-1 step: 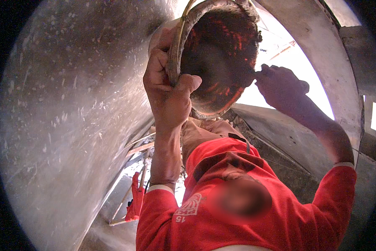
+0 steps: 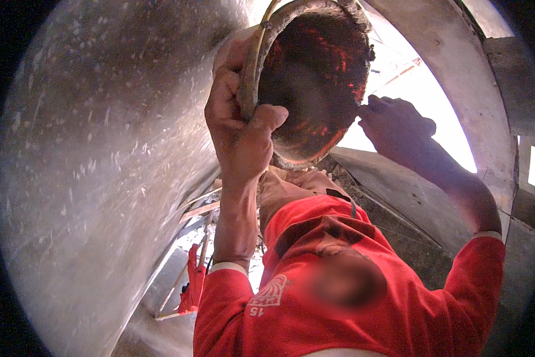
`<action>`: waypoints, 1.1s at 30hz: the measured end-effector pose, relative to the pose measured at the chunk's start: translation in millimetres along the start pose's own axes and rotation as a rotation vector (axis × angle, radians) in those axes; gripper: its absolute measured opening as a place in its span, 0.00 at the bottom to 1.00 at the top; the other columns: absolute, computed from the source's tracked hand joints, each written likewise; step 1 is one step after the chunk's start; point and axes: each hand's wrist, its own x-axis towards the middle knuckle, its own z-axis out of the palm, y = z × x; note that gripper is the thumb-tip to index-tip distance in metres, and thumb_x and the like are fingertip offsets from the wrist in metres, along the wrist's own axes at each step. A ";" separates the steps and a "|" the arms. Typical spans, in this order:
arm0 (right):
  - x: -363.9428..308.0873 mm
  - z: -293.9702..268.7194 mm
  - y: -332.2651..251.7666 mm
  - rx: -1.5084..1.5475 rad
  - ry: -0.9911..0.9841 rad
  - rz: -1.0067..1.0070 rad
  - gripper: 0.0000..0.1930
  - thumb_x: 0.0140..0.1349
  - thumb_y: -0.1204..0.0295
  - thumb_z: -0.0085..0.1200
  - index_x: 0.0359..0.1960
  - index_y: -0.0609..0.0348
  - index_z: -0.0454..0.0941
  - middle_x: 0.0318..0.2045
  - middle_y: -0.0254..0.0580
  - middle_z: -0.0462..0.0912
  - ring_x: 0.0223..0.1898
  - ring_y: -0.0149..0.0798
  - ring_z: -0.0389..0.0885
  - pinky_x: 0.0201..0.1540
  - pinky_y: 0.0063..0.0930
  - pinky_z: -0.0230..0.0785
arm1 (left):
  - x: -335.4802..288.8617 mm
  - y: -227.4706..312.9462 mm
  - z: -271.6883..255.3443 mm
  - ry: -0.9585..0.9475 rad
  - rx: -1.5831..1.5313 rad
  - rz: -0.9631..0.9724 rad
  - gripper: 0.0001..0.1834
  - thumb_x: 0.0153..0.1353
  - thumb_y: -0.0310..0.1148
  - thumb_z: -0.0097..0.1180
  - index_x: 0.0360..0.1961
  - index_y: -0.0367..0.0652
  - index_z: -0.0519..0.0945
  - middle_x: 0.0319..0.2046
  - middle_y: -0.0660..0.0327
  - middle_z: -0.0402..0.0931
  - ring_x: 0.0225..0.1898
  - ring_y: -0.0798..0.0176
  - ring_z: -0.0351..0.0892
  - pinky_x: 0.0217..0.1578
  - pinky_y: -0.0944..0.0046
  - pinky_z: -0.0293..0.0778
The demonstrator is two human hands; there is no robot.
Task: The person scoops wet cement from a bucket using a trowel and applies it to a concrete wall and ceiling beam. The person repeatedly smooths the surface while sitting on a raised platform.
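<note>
A round bucket is tilted so that its mouth faces me. Its inside is dark with red glints, and its rim is crusted with dried grey material. A thin tan handle lies along the left side of the rim. My left hand is closed on that side, thumb over the inside edge and fingers round the outer wall. At the bucket's right edge is my right hand, fingers curled and pressed together. Whatever may be between those fingertips is too dark to make out.
A tall, speckled grey wall rises close on my left. On the right curves a pale concrete edge beside a bright opening. Thin wooden strips and a red cloth are low on the left. My trousered legs are below the bucket.
My right hand has shifted slightly left and down along the bucket's edge. The bucket and my left hand have moved a tiny bit to the right.
</note>
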 end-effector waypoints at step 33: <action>-44.4 -166.5 84.1 -0.036 0.643 0.302 0.07 0.61 0.72 0.65 0.38 0.60 0.83 0.32 0.37 0.83 0.33 0.29 0.80 0.39 0.28 0.73 | -51.0 -70.2 -60.4 0.181 -0.202 -0.302 0.54 0.32 0.19 0.51 0.72 0.35 0.64 0.72 0.54 0.64 0.74 0.56 0.60 0.75 0.58 0.51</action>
